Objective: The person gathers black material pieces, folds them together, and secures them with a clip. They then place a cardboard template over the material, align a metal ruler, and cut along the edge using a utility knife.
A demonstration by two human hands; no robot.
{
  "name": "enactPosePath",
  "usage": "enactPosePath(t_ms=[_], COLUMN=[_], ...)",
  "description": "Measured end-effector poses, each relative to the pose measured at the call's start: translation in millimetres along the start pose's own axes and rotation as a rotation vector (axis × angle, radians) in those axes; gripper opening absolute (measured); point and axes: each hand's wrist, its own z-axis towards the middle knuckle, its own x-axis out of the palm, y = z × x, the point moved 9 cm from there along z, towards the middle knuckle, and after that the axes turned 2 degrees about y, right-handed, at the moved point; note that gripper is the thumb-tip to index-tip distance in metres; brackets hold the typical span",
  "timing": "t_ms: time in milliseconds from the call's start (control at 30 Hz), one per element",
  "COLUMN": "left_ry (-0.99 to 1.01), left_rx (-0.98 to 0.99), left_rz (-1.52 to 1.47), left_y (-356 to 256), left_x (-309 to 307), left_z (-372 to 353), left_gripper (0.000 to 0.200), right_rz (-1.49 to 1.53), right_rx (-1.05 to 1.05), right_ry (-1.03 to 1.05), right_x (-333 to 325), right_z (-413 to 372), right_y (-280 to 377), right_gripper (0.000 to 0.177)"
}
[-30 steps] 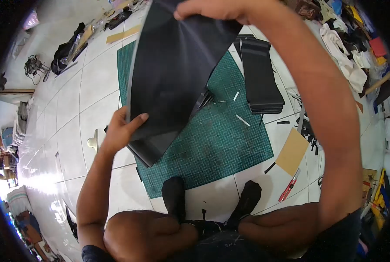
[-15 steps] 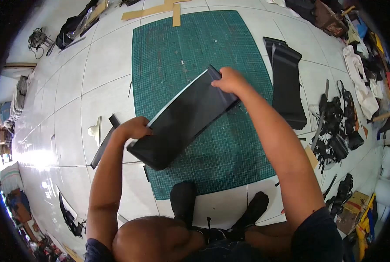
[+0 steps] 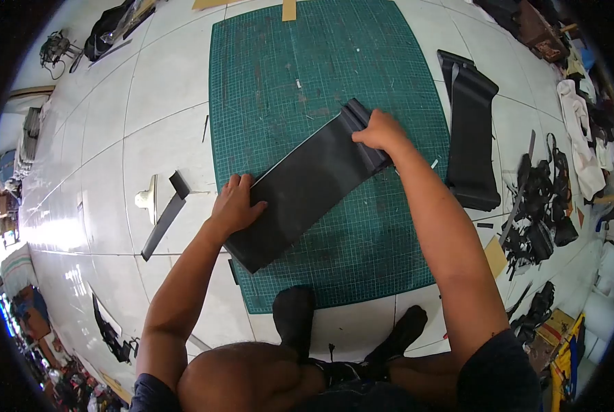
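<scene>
A long black strip of sheet material (image 3: 300,185) lies slantwise across the green cutting mat (image 3: 279,62). Its upper right end is folded over in layers, and my right hand (image 3: 381,132) grips that fold, thumb on top and some fingers hidden. On the lower left part of the strip rests my left hand (image 3: 235,209), palm down with the thumb spread away from the fingers. The strip's lower left corner reaches the mat's left edge. Small pale scraps are scattered over the mat.
Another folded black strip (image 3: 473,137) lies right of the mat. Beyond it is a heap of black offcuts (image 3: 540,213). A tool with a pale handle (image 3: 145,199) and a narrow black piece (image 3: 164,226) lie to the left. My feet in black socks (image 3: 294,312) stand at the mat's near edge.
The strip has come down flatter onto the mat. My left hand has shifted from gripping its edge to lying on its surface. More of the folded right end shows.
</scene>
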Motion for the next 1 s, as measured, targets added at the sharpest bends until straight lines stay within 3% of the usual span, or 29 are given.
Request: enactPosePath(t_ms=[133, 233, 300, 333, 400, 500, 600, 667, 833, 1000], left_ry=[-0.101, -0.168, -0.216, -0.259, -0.347, -0.067, 0.023, -0.054, -0.268, -0.331], left_rx=[0.037, 0.059, 0.14, 0.201, 0.322, 0.372, 0.347, 0.381, 0.439, 0.444], left_rz=[-0.008, -0.028, -0.062, -0.075, -0.104, -0.193, -0.244, -0.136, 0.134, 0.308], left_y=[3, -4, -18, -25, -41, -62, -68, -74, -91, -67], left_x=[-2, -7, -15, -19, -26, -20, -17, -39, -113, -111], left_z=[0, 1, 3, 4, 6, 15, 14, 1, -52, -52], left_gripper=[0.07, 0.076, 0.081, 0.078, 0.074, 0.054, 0.034, 0.028, 0.018, 0.02], right_rz=[0.088, 0.374, 0.445, 0.48, 0.579, 0.738, 0.802, 0.799, 0.983, 1.066], right_rx=[-0.046, -0.268, -0.384, -0.44, -0.498, -0.52, -0.473, -0.34, -0.482, -0.612], right_ry=[0.003, -0.013, -0.116, -0.164, -0.114, -0.059, -0.121, -0.23, -0.249, -0.202], right_x=[1, 2, -10, -15, -22, -30, -33, -31, 20, 75], right_z=[1, -15, -46, -66, -98, -139, -156, -165, -167, -172], right_y=[-4, 0, 1, 1, -7, -17, -37, -54, -54, -27], right_gripper=[0.071, 0.073, 0.062, 0.057, 0.062, 0.061, 0.051, 0.042, 0.05, 0.063])
